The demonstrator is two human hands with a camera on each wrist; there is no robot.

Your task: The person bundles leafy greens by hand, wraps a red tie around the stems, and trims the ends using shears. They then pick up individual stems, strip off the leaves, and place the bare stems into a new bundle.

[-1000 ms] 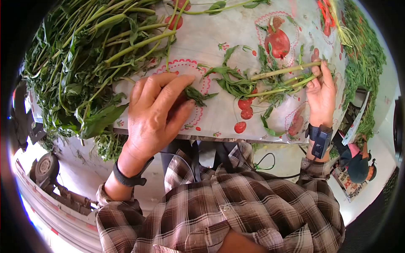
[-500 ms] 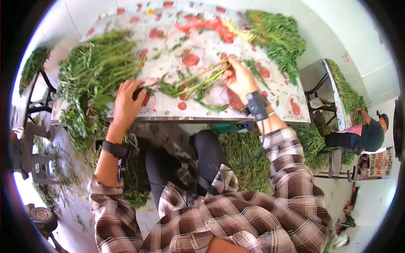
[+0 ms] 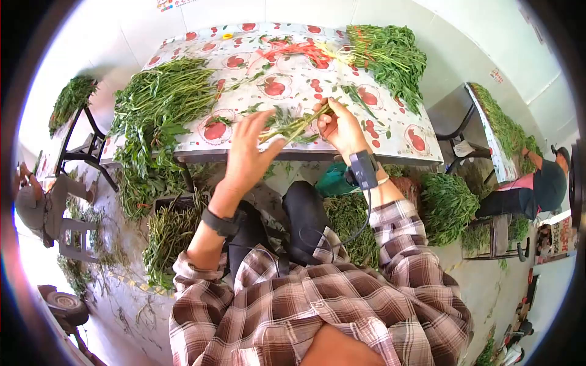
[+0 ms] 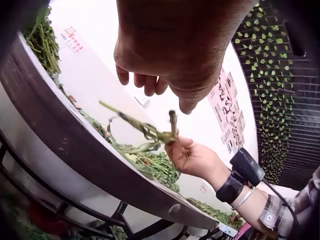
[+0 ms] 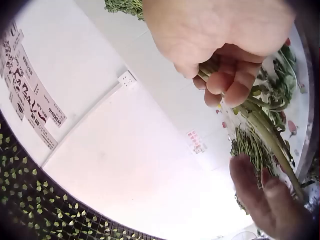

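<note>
Several leafy green stems (image 3: pixel 296 129) are gripped at one end by my right hand (image 3: pixel 343 129), over the near part of the table. In the right wrist view its fingers curl round the stems (image 5: pixel 265 127), which slant down toward the other hand. My left hand (image 3: pixel 249 149) is raised at the stems' free end, fingers extended and thumb spread. Nothing shows between the fingers of the left hand (image 4: pixel 170 55) in the left wrist view, and the stems (image 4: pixel 145 131) stand apart below it. A large pile of leafy stems (image 3: pixel 165 94) lies left of the hands.
The table has a fruit-patterned cloth (image 3: pixel 244 76). At its back lie red ties (image 3: pixel 305 53) and another greens pile (image 3: pixel 390 64). Beneath and beside it are more greens (image 3: pixel 448 204) and a green bag (image 3: pixel 339 179). Another person (image 3: pixel 540 183) works at a right-hand table.
My left hand has left the table's left side, let go of a leafy scrap and moved right, up to the stems. The right hand still holds the stems. The head view has tilted up.
</note>
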